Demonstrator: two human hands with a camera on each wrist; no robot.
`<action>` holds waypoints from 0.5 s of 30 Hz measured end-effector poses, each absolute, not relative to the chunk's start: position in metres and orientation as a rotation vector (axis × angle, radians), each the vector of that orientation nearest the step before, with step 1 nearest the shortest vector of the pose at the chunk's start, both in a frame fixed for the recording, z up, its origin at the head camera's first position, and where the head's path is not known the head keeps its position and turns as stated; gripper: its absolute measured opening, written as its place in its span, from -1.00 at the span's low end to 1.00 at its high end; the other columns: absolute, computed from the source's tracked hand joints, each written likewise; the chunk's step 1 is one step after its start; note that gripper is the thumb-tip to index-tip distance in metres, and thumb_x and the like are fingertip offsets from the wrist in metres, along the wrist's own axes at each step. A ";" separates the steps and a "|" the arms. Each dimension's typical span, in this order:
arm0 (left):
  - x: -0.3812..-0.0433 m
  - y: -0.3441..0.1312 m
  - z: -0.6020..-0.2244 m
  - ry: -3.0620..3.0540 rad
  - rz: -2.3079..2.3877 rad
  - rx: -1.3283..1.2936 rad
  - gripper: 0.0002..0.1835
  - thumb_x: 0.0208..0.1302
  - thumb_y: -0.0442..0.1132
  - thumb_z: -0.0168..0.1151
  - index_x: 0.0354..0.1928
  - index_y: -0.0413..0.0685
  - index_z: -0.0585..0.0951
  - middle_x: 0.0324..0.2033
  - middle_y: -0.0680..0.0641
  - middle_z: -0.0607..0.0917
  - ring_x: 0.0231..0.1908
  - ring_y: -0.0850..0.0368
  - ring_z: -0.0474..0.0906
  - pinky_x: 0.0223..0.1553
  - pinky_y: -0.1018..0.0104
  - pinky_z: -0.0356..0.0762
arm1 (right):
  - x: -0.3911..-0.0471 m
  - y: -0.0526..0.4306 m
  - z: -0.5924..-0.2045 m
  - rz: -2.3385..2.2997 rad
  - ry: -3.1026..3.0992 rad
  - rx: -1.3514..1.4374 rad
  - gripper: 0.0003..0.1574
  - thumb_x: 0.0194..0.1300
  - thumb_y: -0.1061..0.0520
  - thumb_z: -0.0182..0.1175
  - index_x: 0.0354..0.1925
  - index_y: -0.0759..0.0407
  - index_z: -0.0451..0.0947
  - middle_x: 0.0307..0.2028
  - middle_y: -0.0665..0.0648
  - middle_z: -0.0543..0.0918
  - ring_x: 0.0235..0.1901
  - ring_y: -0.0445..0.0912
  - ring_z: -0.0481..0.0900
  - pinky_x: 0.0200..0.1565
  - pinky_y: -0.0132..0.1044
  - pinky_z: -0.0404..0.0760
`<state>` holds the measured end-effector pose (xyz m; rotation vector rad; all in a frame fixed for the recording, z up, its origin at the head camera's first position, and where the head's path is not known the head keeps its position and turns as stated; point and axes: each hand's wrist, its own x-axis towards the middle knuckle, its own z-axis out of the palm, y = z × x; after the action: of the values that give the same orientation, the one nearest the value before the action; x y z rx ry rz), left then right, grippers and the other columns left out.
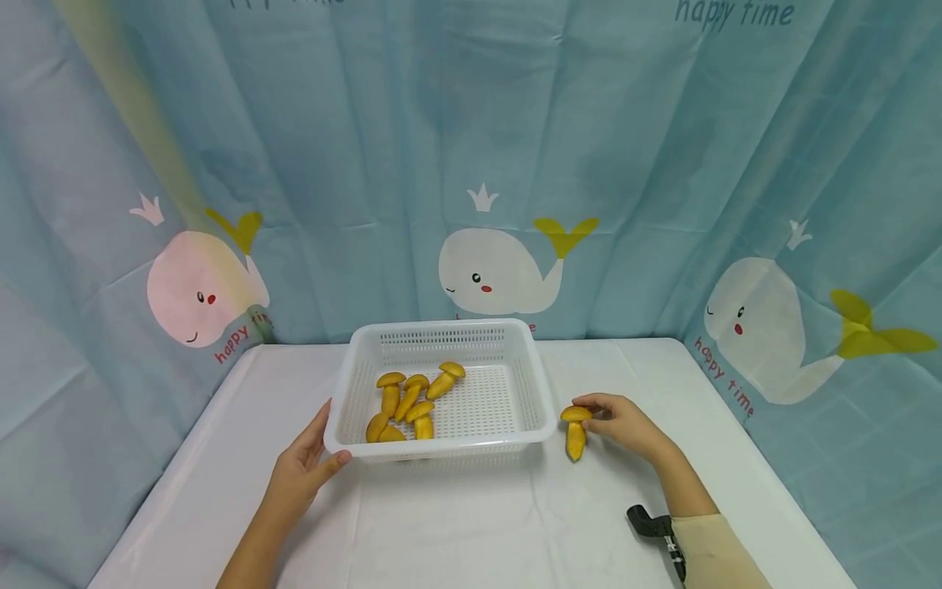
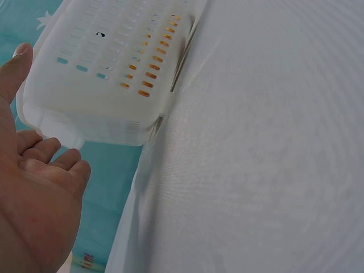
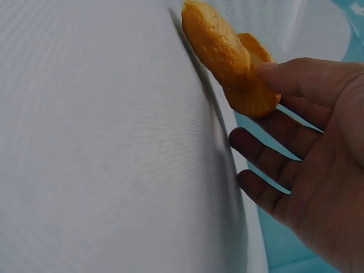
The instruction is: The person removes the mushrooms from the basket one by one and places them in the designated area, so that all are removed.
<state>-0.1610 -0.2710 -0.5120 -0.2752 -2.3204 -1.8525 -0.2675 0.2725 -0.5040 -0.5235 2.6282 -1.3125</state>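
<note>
My right hand pinches a yellow mushroom by its cap, between thumb and fingertips, just right of the basket. In the right wrist view the thumb lies on the mushroom, while the lower fingers are spread off it. A white plastic basket with slotted walls stands at the back of the table. Several similar mushrooms lie in its left half. My left hand holds the basket's front left corner, thumb at the front rim and fingers along the left side.
White cloth covers the table. Behind and at both sides hangs a blue curtain with whale prints. A black strap-like device sits at the right sleeve.
</note>
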 end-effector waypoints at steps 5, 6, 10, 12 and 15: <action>-0.162 -0.271 -0.512 -2.341 -1.831 -0.260 -0.09 0.37 -0.38 0.33 0.63 0.15 0.10 0.62 -0.03 0.06 0.53 0.44 0.03 0.29 0.72 0.23 | -0.269 0.273 -0.508 -1.325 2.604 -0.486 -0.52 0.38 0.13 0.35 0.23 0.17 0.61 0.12 0.14 0.70 0.09 0.04 0.58 0.06 -0.33 0.61; -0.162 -0.271 -0.512 -2.344 -1.826 -0.255 -0.09 0.37 -0.38 0.33 0.63 0.16 0.10 0.62 -0.03 0.07 0.53 0.44 0.03 0.29 0.72 0.23 | -0.269 0.273 -0.509 -1.329 2.599 -0.484 -0.52 0.38 0.13 0.35 0.23 0.17 0.61 0.12 0.14 0.70 0.09 0.04 0.58 0.05 -0.35 0.61; -0.161 -0.271 -0.512 -2.347 -1.821 -0.251 -0.09 0.37 -0.38 0.34 0.63 0.16 0.11 0.62 -0.03 0.07 0.52 0.46 0.03 0.29 0.72 0.22 | -0.269 0.274 -0.510 -1.339 2.579 -0.485 -0.50 0.39 0.12 0.35 0.24 0.20 0.60 0.14 0.17 0.69 0.12 0.07 0.58 0.04 -0.38 0.61; -0.161 -0.271 -0.512 -2.347 -1.820 -0.253 -0.09 0.37 -0.38 0.34 0.63 0.15 0.10 0.62 -0.04 0.07 0.51 0.48 0.04 0.28 0.72 0.23 | -0.269 0.274 -0.511 -1.346 2.569 -0.482 -0.50 0.39 0.11 0.34 0.25 0.21 0.59 0.15 0.17 0.69 0.13 0.08 0.58 0.04 -0.38 0.62; -0.161 -0.270 -0.511 -2.347 -1.821 -0.252 -0.10 0.37 -0.38 0.34 0.63 0.15 0.11 0.62 -0.05 0.08 0.50 0.51 0.05 0.28 0.72 0.23 | -0.269 0.275 -0.511 -1.350 2.562 -0.482 -0.49 0.39 0.11 0.34 0.25 0.21 0.59 0.15 0.18 0.68 0.14 0.08 0.58 0.04 -0.40 0.61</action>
<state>-0.1611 -0.2700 -0.5108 -0.2518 -2.3465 -1.8209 -0.2693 0.2748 -0.5109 -0.4821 2.5621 -1.3500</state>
